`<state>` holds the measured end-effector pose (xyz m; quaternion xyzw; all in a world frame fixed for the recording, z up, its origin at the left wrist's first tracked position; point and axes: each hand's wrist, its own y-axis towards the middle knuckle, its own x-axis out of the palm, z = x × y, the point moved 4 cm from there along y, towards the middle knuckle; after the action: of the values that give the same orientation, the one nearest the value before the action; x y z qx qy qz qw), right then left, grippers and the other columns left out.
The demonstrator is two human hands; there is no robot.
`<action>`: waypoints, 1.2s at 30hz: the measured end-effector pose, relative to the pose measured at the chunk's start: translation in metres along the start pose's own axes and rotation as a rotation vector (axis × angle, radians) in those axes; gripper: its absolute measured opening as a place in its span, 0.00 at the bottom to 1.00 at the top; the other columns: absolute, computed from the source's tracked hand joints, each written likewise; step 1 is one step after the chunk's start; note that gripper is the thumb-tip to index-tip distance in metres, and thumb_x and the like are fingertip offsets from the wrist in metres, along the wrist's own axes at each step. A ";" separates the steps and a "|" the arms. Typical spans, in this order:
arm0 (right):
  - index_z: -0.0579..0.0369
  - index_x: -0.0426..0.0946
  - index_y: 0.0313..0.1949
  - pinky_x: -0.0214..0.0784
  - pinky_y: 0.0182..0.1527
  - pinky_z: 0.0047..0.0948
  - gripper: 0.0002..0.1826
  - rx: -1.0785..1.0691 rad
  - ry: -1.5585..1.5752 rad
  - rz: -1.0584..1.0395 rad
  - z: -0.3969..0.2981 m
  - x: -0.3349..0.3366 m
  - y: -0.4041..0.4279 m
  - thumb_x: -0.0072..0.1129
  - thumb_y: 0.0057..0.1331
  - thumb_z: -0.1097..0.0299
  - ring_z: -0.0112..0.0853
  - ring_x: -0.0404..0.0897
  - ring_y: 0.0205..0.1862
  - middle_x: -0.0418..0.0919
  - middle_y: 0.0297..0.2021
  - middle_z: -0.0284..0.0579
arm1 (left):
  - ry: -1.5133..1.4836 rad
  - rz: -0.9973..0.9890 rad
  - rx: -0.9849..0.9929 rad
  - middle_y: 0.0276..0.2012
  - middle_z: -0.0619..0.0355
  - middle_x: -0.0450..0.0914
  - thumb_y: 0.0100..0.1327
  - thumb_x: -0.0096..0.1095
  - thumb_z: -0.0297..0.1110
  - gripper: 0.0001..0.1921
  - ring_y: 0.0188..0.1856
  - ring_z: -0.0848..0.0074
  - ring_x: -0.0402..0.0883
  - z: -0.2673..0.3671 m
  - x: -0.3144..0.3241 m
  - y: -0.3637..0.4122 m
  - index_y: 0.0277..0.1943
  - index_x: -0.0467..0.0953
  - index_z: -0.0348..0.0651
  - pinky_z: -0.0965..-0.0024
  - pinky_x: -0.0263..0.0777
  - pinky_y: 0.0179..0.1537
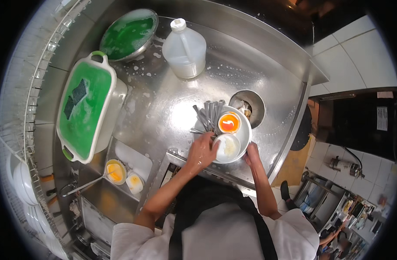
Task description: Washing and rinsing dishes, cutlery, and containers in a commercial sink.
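A large white bowl is tilted over the steel counter, with my right hand gripping its lower right rim. Inside it sit a small cup of orange sauce and a small white bowl with pale bits in it. Several metal cutlery handles fan out past the bowl's left side. Wet with some suds, my left hand touches the small bowl's left edge beside the cutlery; its fingertips are partly hidden. Just behind the large bowl stands a steel bowl holding food scraps.
A white tub of green soapy water with dark scouring pads stands left. Behind are a steel basin of green liquid and a plastic jug. Two yellow-stained containers sit by the sink. Another person's leg shows right.
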<state>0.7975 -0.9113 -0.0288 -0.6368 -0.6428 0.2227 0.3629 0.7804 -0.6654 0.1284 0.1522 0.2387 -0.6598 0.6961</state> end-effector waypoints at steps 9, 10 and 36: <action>0.62 0.77 0.48 0.77 0.37 0.34 0.17 -0.664 -1.085 0.265 -0.129 0.065 -0.074 0.55 0.65 0.64 0.39 0.83 0.34 0.81 0.31 0.48 | -0.013 -0.086 -0.146 0.36 0.29 0.78 0.61 0.51 0.25 0.16 0.39 0.41 0.78 -0.014 0.030 -0.020 0.51 0.70 0.28 0.45 0.71 0.43; 0.61 0.76 0.51 0.76 0.40 0.36 0.19 -0.786 -0.902 0.271 -0.138 0.085 -0.085 0.59 0.63 0.64 0.42 0.82 0.38 0.82 0.36 0.49 | -0.020 -0.080 -0.146 0.36 0.29 0.78 0.61 0.51 0.25 0.16 0.39 0.41 0.78 -0.012 0.022 -0.028 0.51 0.70 0.28 0.45 0.71 0.43; 0.74 0.57 0.62 0.58 0.63 0.48 0.39 -1.167 -1.449 -0.090 -0.030 0.168 -0.124 0.62 0.50 0.75 0.59 0.63 0.60 0.66 0.56 0.68 | -0.644 0.708 -0.638 0.31 0.41 0.82 0.61 0.54 0.27 0.17 0.23 0.62 0.85 -0.240 -0.135 -0.081 0.49 0.71 0.22 0.67 0.80 0.25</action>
<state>0.7511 -0.7634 0.1136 -0.3983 -0.7467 0.1931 -0.4964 0.6662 -0.4317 0.0067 -0.2034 0.1363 -0.2951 0.9236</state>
